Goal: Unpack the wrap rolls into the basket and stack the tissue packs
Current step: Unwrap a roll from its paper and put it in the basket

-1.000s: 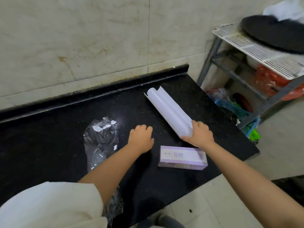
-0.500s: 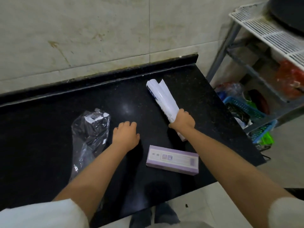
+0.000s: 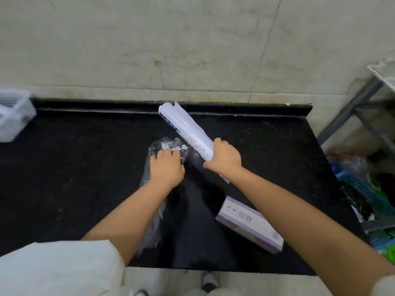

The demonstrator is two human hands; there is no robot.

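My right hand (image 3: 224,158) is shut around the near end of a white wrap roll (image 3: 184,128), lifted off the black counter (image 3: 74,167) and tilted up toward the wall. My left hand (image 3: 166,165) presses down on a crumpled clear plastic bag (image 3: 168,145) just left of the roll; I cannot tell if it grips the bag. A purple box (image 3: 250,224) lies flat near the counter's front edge, under my right forearm. A clear basket (image 3: 15,116) stands at the far left edge.
A tiled wall rises behind the counter. To the right stands a metal rack (image 3: 361,103), with a blue crate (image 3: 361,189) and green items on the floor beside it. My shoes show below the counter's front edge.
My right hand has lifted the roll off the counter and carried it left. My left hand has moved onto the plastic bag. The view has swung left, bringing the basket into sight.
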